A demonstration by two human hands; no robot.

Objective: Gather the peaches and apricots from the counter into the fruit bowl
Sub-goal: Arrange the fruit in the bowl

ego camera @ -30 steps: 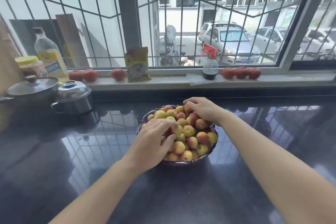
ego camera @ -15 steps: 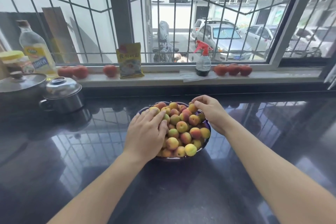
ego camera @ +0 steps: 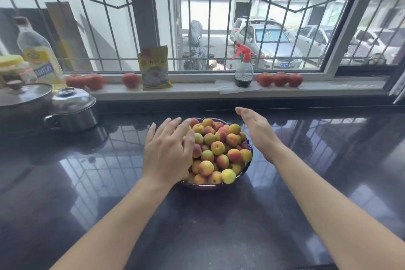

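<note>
A fruit bowl [ego camera: 211, 186] heaped with several small yellow-and-red apricots and peaches [ego camera: 218, 148] stands in the middle of the dark glossy counter [ego camera: 87, 182]. My left hand [ego camera: 167, 150] lies over the left side of the heap, fingers spread and fairly straight, covering that part of the bowl. My right hand [ego camera: 257, 130] hovers just right of the bowl, palm turned inward, fingers straight, holding nothing.
On the windowsill [ego camera: 328, 89] lie red fruits at the left [ego camera: 85, 81], the middle [ego camera: 130, 80] and the right [ego camera: 280, 79], with a yellow packet [ego camera: 154, 68] and a spray bottle [ego camera: 243, 66]. Two lidded steel pots [ego camera: 72, 108] and an oil bottle [ego camera: 38, 52] stand at the left.
My right hand has lifted off the back of the heap and opened beside the bowl. My left hand's fingers have straightened and spread over the fruit.
</note>
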